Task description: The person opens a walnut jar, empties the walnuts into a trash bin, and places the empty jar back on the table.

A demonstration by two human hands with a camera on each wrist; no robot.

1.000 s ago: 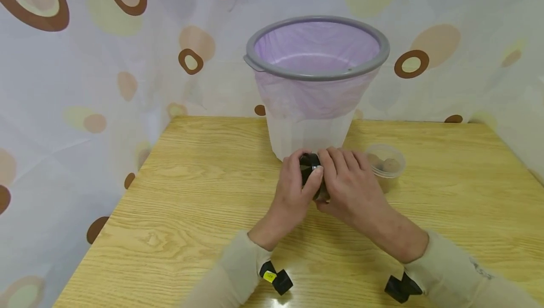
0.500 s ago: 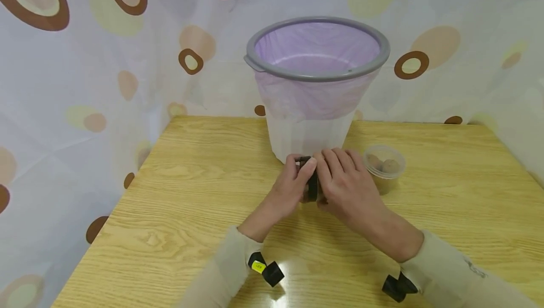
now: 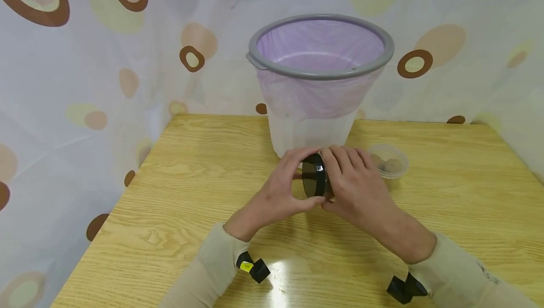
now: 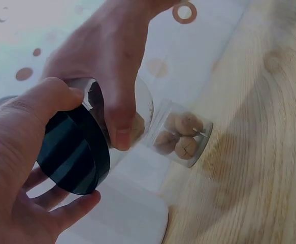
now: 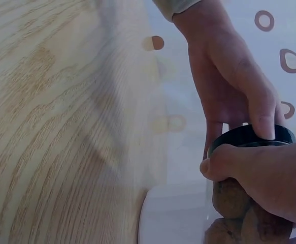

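In the head view, my left hand (image 3: 272, 190) curves round the black lid (image 3: 313, 175) of a jar, thumb below and fingers above. My right hand (image 3: 361, 187) grips the jar's body from the other side. The jar lies sideways between the hands, its lid turned to the left. Its clear wall (image 4: 145, 96) shows past my right hand in the left wrist view. Rough brown lumps (image 5: 231, 198) fill the jar in the right wrist view. My left fingertips and thumb reach the lid's edge there. Most of the jar is hidden behind my right hand.
Behind the hands stands a tall white bin with a grey rim (image 3: 320, 76) and a purple liner (image 3: 314, 98). A clear tub (image 4: 204, 147) with several round brown balls (image 4: 187, 146) sits right of it on the wooden table (image 3: 191, 180). A patterned curtain (image 3: 161, 48) surrounds the table.
My left hand has regripped the lid: its thumb has gone from the top to the underside and its fingers are spread wider. The left wrist has moved left. My right hand keeps its hold.
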